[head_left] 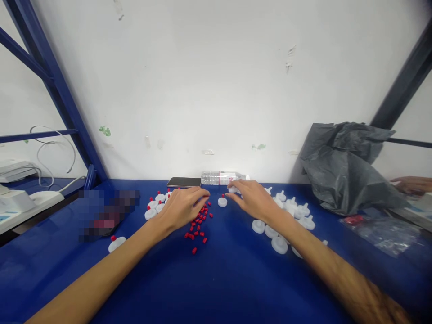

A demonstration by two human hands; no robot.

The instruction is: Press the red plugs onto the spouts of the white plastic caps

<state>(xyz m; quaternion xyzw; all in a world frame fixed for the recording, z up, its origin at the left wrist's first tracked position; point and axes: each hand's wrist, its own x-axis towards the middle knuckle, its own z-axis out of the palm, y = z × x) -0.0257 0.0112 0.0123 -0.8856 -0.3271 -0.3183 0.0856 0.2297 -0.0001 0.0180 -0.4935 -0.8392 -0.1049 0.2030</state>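
Note:
My left hand (pixel 185 204) is closed, thumb and fingertips together above a scatter of small red caps (pixel 200 221); anything inside the pinch is hidden. To the right, my right hand (pixel 254 196) holds its thumb and index finger apart. A white disc piece (pixel 233 189) shows in that gap, but contact is unclear. Between the hands, one white disc-shaped piece with a red cap (pixel 222 202) stands on the blue table. More red-capped pieces (pixel 152 204) sit beyond my left wrist. Uncapped white pieces with narrow spouts (pixel 301 211) lie around my right forearm.
A phone (pixel 184 182) and a clear bottle (pixel 219 177) lie along the wall. At right are a grey plastic bag (pixel 344 166) and a clear bag (pixel 388 234). A lone red-capped piece (pixel 116 244) rests by my left forearm. Another person's hand (pixel 413 184) shows far right.

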